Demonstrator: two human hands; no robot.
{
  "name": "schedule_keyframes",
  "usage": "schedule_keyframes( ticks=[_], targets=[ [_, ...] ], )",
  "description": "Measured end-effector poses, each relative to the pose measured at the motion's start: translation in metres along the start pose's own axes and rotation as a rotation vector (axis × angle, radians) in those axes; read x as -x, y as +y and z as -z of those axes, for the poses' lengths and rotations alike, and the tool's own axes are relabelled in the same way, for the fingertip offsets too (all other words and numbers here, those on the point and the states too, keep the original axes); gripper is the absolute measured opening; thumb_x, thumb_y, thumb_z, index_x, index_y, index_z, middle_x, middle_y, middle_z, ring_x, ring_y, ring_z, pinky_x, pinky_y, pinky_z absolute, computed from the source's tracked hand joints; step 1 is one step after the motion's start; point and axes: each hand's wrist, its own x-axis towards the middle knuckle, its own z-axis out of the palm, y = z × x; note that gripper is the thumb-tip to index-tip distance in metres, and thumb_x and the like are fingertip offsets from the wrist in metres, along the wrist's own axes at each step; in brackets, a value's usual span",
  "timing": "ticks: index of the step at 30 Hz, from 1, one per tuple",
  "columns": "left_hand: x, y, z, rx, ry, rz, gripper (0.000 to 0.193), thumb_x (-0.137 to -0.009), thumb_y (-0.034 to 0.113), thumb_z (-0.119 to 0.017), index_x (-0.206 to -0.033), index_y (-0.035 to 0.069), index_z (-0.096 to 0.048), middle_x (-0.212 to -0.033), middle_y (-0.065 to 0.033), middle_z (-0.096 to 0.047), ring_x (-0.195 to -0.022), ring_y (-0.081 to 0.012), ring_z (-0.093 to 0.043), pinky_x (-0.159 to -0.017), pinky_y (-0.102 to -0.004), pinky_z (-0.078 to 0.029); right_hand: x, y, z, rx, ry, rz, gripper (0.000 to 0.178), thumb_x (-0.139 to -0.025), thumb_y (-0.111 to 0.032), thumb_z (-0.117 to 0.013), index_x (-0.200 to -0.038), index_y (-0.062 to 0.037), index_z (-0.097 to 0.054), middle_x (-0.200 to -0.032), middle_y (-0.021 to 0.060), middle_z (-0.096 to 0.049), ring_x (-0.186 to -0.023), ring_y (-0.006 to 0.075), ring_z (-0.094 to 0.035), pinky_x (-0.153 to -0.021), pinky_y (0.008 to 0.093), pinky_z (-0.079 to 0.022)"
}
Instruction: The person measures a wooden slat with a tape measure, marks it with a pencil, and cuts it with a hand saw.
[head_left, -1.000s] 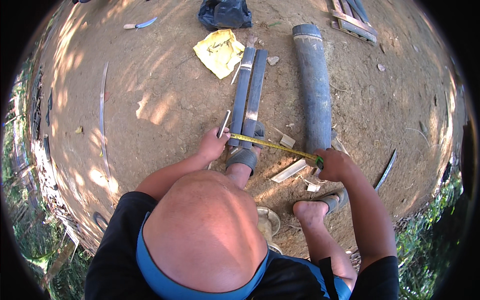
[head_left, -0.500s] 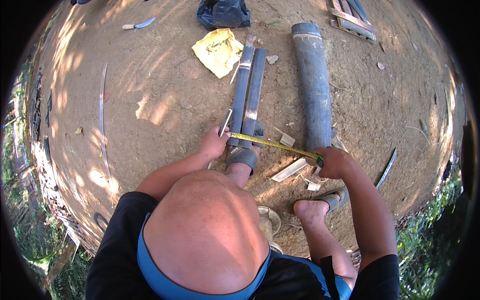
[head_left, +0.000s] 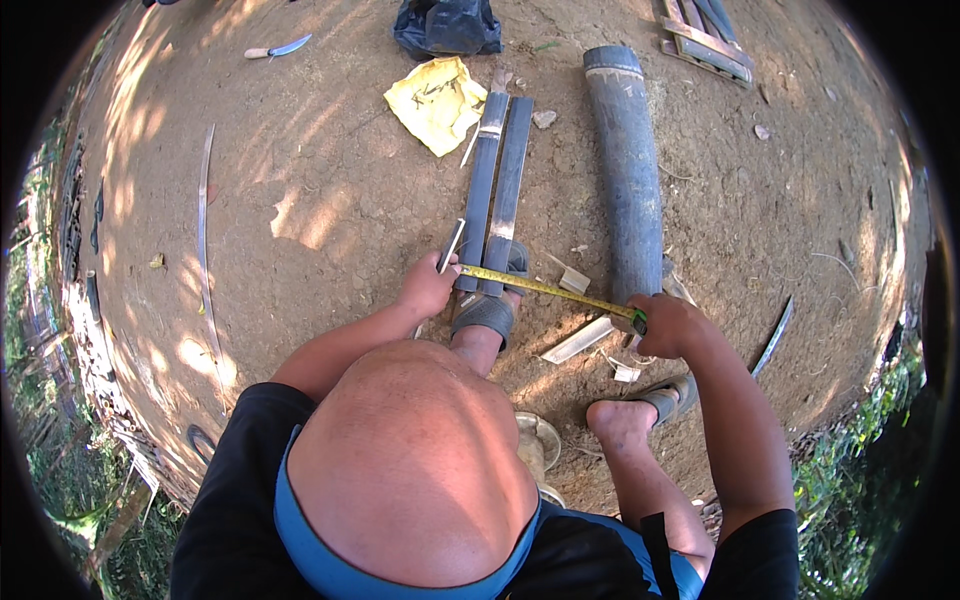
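Note:
A yellow tape measure blade stretches between my hands, above the lower ends of two dark split-bamboo slats that lie side by side on the ground. My left hand is closed on the blade's free end and on a thin, pale-edged strip, whose kind I cannot make out. On the right, my right hand wraps round the tape's case, of which only a green bit shows. That hand is beside the lower end of a thick dark bamboo pole.
My sandalled foot is at the slats' near ends. Bamboo offcuts lie between my feet. A yellow sheet, a black bag, a knife, a long blade and a bamboo pile lie around.

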Motion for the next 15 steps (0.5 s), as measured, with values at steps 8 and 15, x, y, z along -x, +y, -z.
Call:
schedule_keyframes(
  ticks=[8,15],
  targets=[
    [-0.006,-0.010,-0.002,-0.041,0.016,-0.033,0.030,-0.099,0.018,-0.066,-0.122,0.000,-0.063,-0.090,-0.0067,-0.068,-0.067,-0.0147,-0.061,-0.063,-0.0327,-0.051,0.001,0.001,-0.001,-0.003,0.012,0.013,0.073,-0.075,-0.020,-0.075,-0.146,-0.0184,-0.054,-0.135,0.0176,-0.064,-0.125,0.0337,-0.062,-0.106,0.0420,-0.051],
    [-0.014,-0.022,-0.004,-0.083,0.031,-0.059,0.030,-0.099,0.019,-0.066,-0.123,0.001,-0.064,-0.091,-0.0063,-0.069,-0.069,-0.0152,-0.062,-0.065,-0.0336,-0.052,0.000,0.003,-0.004,-0.005,0.032,0.027,0.073,-0.075,-0.022,-0.076,-0.145,-0.0181,-0.055,-0.134,0.0176,-0.065,-0.124,0.0336,-0.063,-0.105,0.0422,-0.051]
  ],
)
